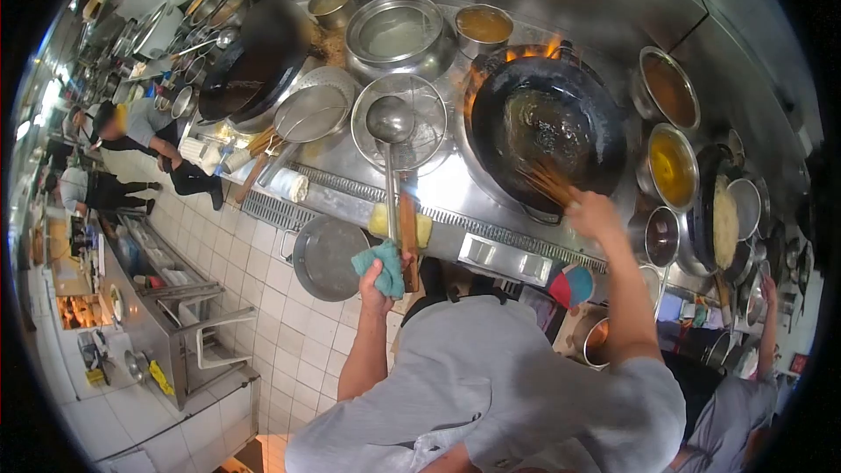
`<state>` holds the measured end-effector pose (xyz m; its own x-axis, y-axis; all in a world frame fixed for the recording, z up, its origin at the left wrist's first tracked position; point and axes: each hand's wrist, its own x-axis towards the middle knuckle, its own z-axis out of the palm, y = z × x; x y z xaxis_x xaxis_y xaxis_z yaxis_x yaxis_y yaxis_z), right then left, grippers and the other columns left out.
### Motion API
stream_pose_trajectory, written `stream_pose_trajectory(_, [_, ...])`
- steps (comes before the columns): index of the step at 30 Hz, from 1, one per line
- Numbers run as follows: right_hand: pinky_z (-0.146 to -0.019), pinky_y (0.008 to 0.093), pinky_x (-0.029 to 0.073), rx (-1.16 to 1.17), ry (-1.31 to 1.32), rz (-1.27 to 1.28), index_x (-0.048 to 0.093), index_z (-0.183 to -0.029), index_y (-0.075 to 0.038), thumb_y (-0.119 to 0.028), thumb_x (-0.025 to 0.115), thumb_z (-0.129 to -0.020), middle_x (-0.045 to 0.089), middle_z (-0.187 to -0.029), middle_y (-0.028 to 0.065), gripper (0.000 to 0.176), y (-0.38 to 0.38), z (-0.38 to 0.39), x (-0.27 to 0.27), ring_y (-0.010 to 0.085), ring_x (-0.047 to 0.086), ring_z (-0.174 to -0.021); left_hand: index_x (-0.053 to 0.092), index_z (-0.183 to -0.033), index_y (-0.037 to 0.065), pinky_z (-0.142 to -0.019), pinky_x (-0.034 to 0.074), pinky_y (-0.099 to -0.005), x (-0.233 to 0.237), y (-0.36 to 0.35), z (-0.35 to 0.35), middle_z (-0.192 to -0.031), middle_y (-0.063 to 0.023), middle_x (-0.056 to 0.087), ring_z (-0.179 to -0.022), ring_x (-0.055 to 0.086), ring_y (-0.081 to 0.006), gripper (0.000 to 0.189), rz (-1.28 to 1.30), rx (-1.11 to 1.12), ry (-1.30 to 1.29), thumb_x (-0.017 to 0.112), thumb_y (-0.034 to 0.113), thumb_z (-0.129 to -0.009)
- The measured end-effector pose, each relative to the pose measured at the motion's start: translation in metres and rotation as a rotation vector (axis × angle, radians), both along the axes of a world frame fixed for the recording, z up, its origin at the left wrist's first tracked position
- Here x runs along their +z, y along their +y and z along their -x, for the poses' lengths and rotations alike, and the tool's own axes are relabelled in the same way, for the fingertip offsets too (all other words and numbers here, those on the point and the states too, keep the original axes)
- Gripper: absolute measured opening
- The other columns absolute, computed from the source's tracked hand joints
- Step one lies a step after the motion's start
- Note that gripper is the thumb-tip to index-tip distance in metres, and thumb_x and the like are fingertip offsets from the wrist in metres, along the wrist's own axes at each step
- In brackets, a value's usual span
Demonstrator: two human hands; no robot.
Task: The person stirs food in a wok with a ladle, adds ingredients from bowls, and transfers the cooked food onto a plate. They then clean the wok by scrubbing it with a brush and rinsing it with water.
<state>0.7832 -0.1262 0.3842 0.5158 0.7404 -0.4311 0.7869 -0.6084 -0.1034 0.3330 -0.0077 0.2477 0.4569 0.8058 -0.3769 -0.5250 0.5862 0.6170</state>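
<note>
My right hand (593,213) is closed round a bamboo wok brush (547,182), its splayed bristles down inside a large black wok (499,109). Shiny liquid (550,127) lies in the bottom of the wok, and flames (536,50) show along its far rim. My left hand (378,287) grips a folded green cloth (384,264) in front of the range edge. Just beyond the cloth is the handle end of a steel ladle (391,120), whose bowl rests over a round wire strainer (420,142).
Left of the wok stand a steel pot (399,57), a mesh skimmer (311,114) and a second dark wok (229,88). Bowls of yellow oil (673,171) and brown liquid (670,92) are at the right. A grey pan (328,258) hangs near my left hand. Other people work on both sides.
</note>
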Motion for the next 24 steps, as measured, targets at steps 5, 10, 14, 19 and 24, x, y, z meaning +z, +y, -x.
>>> stream_pose_trajectory(5, [-0.100, 0.0474, 0.054, -0.161, -0.093, 0.100, 0.066, -0.129, -0.002, -0.026, 0.060, -0.090, 0.069, -0.126, 0.0234, 0.045, 0.064, -0.075, 0.008, 0.0397, 0.066, -0.118, 0.051, -0.136, -0.004, -0.107, 0.049, -0.0473, -0.001, 0.006, 0.009, -0.122, -0.0181, 0.065, -0.118, 0.066, -0.0365, 0.058, 0.031, -0.043, 0.018, 0.064, 0.036, -0.096])
stream_pose_trajectory(10, [-0.102, 0.0489, 0.051, -0.167, -0.097, -0.364, 0.068, -0.129, -0.005, -0.022, 0.059, -0.088, 0.068, -0.125, 0.0255, 0.045, 0.152, -0.063, -0.058, 0.0430, 0.065, -0.117, 0.052, -0.138, -0.003, -0.107, 0.047, -0.0438, -0.023, 0.010, 0.017, -0.127, -0.0221, 0.066, -0.122, 0.064, -0.0361, 0.063, -0.034, -0.116, 0.076, 0.064, 0.042, -0.095])
stream_pose_trajectory(14, [-0.107, 0.0477, 0.047, -0.170, 0.103, -0.367, 0.063, -0.140, -0.009, -0.033, 0.061, -0.091, 0.064, -0.133, 0.0252, 0.054, 0.113, -0.006, -0.060, 0.0422, 0.061, -0.123, 0.052, -0.135, -0.005, -0.109, 0.046, -0.0443, -0.027, 0.014, 0.012, -0.119, -0.0207, 0.068, -0.119, 0.065, -0.0348, 0.052, 0.040, -0.049, 0.042, 0.063, 0.030, -0.098])
stream_pose_trajectory(19, [-0.102, 0.0429, 0.051, -0.011, 0.221, -0.262, 0.063, -0.140, -0.009, -0.037, 0.068, -0.088, 0.067, -0.126, 0.0268, 0.059, 0.016, 0.001, -0.016, 0.0411, 0.066, -0.116, 0.055, -0.133, -0.002, -0.107, 0.046, -0.0402, -0.046, 0.017, 0.021, -0.123, -0.0190, 0.069, -0.118, 0.064, -0.0304, 0.058, 0.025, 0.018, 0.103, 0.062, 0.042, -0.098])
stream_pose_trajectory(24, [-0.074, 0.0420, 0.059, -0.039, 0.403, -0.116, 0.065, -0.138, -0.010, -0.030, 0.065, -0.089, 0.074, -0.101, 0.0236, 0.053, 0.070, -0.012, 0.022, 0.0352, 0.075, -0.083, 0.057, -0.132, -0.001, -0.103, 0.048, -0.0386, -0.058, 0.030, 0.022, -0.121, -0.0160, 0.070, -0.115, 0.064, -0.0282, 0.056, 0.087, -0.032, 0.076, 0.060, 0.044, -0.099])
